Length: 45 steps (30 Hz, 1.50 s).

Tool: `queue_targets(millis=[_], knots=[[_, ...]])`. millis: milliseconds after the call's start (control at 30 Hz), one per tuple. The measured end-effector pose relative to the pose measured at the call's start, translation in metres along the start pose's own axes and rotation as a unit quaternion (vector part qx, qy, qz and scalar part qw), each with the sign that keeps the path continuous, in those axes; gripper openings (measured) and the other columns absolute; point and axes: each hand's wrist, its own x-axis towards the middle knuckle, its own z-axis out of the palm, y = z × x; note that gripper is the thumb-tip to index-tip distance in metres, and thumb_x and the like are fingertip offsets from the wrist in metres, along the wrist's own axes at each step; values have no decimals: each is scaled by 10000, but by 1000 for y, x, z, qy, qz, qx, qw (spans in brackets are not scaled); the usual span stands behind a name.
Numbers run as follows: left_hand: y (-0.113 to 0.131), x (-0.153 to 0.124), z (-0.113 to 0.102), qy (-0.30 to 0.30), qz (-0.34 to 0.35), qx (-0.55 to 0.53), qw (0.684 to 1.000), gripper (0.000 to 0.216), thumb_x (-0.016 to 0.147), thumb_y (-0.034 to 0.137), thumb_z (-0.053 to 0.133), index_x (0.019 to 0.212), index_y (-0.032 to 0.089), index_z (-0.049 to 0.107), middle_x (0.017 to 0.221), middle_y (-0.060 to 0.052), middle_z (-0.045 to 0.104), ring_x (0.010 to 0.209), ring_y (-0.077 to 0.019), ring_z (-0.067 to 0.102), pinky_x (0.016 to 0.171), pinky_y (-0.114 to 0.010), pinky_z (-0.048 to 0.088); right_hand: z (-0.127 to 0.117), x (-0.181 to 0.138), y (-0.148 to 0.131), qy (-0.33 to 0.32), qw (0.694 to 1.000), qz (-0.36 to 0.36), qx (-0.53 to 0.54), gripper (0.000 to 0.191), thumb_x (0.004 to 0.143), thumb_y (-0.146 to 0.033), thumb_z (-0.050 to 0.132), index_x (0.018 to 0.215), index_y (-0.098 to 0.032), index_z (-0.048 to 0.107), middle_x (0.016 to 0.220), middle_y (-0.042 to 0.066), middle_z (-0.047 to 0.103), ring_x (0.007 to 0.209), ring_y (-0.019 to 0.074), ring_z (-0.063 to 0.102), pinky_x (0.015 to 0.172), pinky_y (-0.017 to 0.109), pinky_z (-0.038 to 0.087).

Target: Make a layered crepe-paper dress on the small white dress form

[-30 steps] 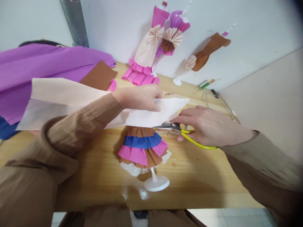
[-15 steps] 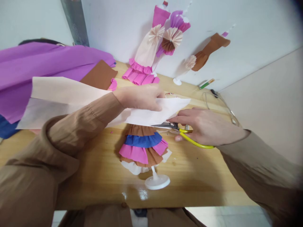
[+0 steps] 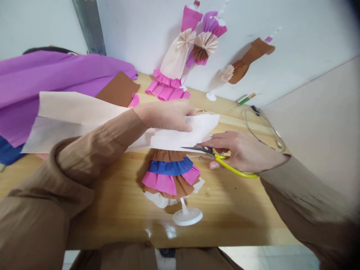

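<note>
Crosswise over the top of the ruffled dress (image 3: 170,176), the left hand (image 3: 170,115) pinched pale paper (image 3: 182,140) between thumb and fingers; right of the dress, the right hand (image 3: 240,150), fingers curled, held scissors (image 3: 208,150). A low-angled blade could have nicked the dress.

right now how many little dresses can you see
4: the pink-topped dress, purple dress and brown dress by the wall; the tiered dress on the table, partly hidden by white paper. More may be hidden.
</note>
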Motion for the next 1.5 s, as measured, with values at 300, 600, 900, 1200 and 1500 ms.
queue_targets(millis=[300,600,900,1200,1500], knots=[[3,-2,-3,2,-3,21,1000,415,725,250,550,1105,171,696,835,-14,694,712,-155,602,596,-233,370,2,-3,1,48,993,-38,-100,342,865,-355,668,1162,-203,737,602,12,618,562,143,542,551,261,329],[5,-2,-3,-3,1,56,998,459,746,304,546,1170,190,678,874,2,709,717,-139,609,620,-222,377,-1,-8,-1,6,992,-22,-122,479,896,-485,581,1268,-192,652,898,102,694,781,248,656,685,347,459],[6,-4,0,7,10,40,999,504,708,280,563,1194,211,679,868,-2,710,717,-161,613,638,-248,389,1,4,-13,1,993,-13,-117,437,885,-465,587,1251,-238,659,1047,108,724,909,276,689,765,388,505],[6,-5,1,-18,51,-7,999,405,715,259,556,1096,221,688,876,16,703,723,-149,606,599,-233,367,-1,16,-19,-9,998,-31,-55,397,881,-374,580,1233,-220,680,1087,124,732,903,260,688,758,363,520],[5,-4,1,-8,65,7,998,329,699,236,562,998,186,692,810,-9,682,690,-166,589,598,-266,366,3,21,-18,-1,1000,-23,9,466,866,-525,586,1189,-215,714,900,98,715,654,172,582,590,275,423]])
